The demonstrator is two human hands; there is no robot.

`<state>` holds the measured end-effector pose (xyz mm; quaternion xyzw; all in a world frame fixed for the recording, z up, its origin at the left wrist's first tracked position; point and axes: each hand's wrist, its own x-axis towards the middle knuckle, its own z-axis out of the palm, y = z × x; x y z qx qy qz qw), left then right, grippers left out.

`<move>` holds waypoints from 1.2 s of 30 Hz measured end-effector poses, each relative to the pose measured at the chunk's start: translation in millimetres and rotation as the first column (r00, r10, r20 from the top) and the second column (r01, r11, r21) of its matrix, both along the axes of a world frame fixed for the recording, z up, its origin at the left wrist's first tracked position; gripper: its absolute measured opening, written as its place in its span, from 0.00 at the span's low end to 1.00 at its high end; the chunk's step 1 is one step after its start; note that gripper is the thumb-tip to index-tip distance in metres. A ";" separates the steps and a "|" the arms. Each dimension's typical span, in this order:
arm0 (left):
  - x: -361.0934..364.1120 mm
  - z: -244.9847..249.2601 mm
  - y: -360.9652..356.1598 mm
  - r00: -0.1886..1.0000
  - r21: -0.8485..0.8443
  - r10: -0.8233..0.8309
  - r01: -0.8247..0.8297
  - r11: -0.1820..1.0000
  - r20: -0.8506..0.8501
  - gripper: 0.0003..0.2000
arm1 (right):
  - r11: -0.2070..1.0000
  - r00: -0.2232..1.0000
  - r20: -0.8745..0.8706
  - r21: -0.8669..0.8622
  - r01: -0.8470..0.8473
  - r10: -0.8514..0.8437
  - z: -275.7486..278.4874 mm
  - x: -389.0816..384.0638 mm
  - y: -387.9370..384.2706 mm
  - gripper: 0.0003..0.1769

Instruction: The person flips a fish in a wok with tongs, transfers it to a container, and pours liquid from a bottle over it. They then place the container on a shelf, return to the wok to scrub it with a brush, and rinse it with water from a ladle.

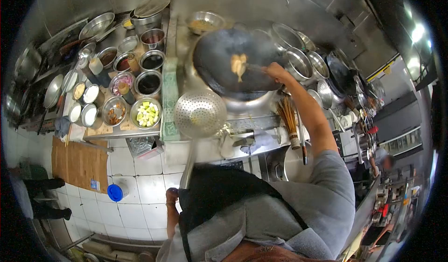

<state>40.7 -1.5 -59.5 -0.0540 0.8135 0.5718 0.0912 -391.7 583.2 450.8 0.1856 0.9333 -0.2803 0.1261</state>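
My right hand (278, 73) is closed round the handle of a cooking utensil (254, 68) that reaches into a large dark wok (214, 45). Pale yellowish food pieces (239, 65) lie at its far end and hide the utensil's head, so its exact kind does not show. Low at my left side, my left hand (172, 196) grips the handle end of a perforated skimmer (200, 114). The skimmer's round bowl hangs in front of the wok, left of centre, with little or nothing in it. Haze blurs the wok's far side.
On the left, a steel counter carries bowls of cut green vegetable (147, 114), dark sauce (148, 82), white powders and squeeze bottles. A bamboo brush (290, 122) stands right of the wok, near stacked steel bowls (298, 63). A blue-lidded tub (115, 193) sits on the floor.
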 end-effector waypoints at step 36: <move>3.4 46.5 3.0 0.943 0.106 0.068 -0.107 0.989 0.326 0.13 | 0.558 0.779 0.090 0.647 -0.519 0.620 -3.9 -19.0 -60.3 0.13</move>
